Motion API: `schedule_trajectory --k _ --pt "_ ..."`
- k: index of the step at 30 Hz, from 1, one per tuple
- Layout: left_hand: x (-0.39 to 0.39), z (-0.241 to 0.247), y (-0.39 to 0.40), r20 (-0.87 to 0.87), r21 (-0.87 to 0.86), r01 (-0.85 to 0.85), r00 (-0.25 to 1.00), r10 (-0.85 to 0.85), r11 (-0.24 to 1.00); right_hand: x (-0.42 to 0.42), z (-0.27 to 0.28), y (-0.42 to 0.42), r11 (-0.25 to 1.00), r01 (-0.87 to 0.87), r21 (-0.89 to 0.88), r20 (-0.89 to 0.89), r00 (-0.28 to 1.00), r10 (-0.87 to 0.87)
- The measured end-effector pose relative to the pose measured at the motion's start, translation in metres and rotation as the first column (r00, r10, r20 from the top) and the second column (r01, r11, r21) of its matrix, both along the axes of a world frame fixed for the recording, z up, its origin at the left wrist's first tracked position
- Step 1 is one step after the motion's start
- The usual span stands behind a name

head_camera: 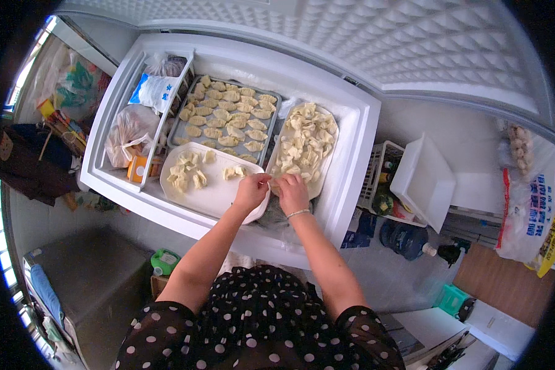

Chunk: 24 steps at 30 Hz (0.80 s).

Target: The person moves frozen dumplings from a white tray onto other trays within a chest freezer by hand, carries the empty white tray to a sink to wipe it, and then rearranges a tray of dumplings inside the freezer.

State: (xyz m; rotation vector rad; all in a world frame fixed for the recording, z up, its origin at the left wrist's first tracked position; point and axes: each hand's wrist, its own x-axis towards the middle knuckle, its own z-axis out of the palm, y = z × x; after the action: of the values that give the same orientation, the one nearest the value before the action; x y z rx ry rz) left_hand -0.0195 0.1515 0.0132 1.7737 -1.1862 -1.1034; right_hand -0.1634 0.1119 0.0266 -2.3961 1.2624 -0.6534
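Note:
My left hand (253,190) and my right hand (293,193) meet over the gap between two white trays, thumbs and fingertips pinched together. A small pale piece of dough shows between the fingertips, mostly hidden by them. Beneath my left hand lies the near white tray (217,196), with a cluster of wontons (185,171) at its left and a few more wontons (234,172) near my fingers. Just beyond my right hand, a second white tray (330,173) is heaped with wontons (307,138). Farther back, a grey tray (275,121) carries rows of crimped dumplings (231,115).
All trays sit inside an open chest freezer (351,203) with frosted walls. Its left divider compartment holds plastic bags (132,134), a blue-and-white packet (153,91) and an orange box (138,169). The raised lid (397,41) stands behind. Outside right are a white bin (423,180) and a water jug (402,238).

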Motion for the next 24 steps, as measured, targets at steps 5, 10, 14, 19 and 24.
schedule_trajectory --k 5,10,14,19,24 --pt "0.021 0.009 0.017 0.295 0.035 -0.063 0.954 0.050 0.997 0.000 0.004 0.004 0.998 -0.056 0.001 -0.066 0.996 0.056" --pt "0.064 0.025 0.022 0.531 -0.071 -0.130 0.835 0.148 0.989 0.043 -0.001 0.007 0.963 -0.068 0.261 0.137 0.990 0.032" --pt "0.083 0.012 0.020 0.574 0.019 0.009 0.818 -0.018 1.000 0.086 -0.011 0.004 0.939 -0.043 0.340 0.130 0.992 -0.001" --pt "0.084 0.012 0.016 0.568 0.164 0.020 0.815 -0.111 0.986 0.101 -0.023 0.007 0.916 0.074 0.395 -0.050 0.997 -0.058" --pt "0.089 0.008 0.023 0.607 0.119 0.027 0.789 -0.094 0.993 0.101 -0.013 0.012 0.894 0.048 0.446 -0.101 0.995 -0.003"
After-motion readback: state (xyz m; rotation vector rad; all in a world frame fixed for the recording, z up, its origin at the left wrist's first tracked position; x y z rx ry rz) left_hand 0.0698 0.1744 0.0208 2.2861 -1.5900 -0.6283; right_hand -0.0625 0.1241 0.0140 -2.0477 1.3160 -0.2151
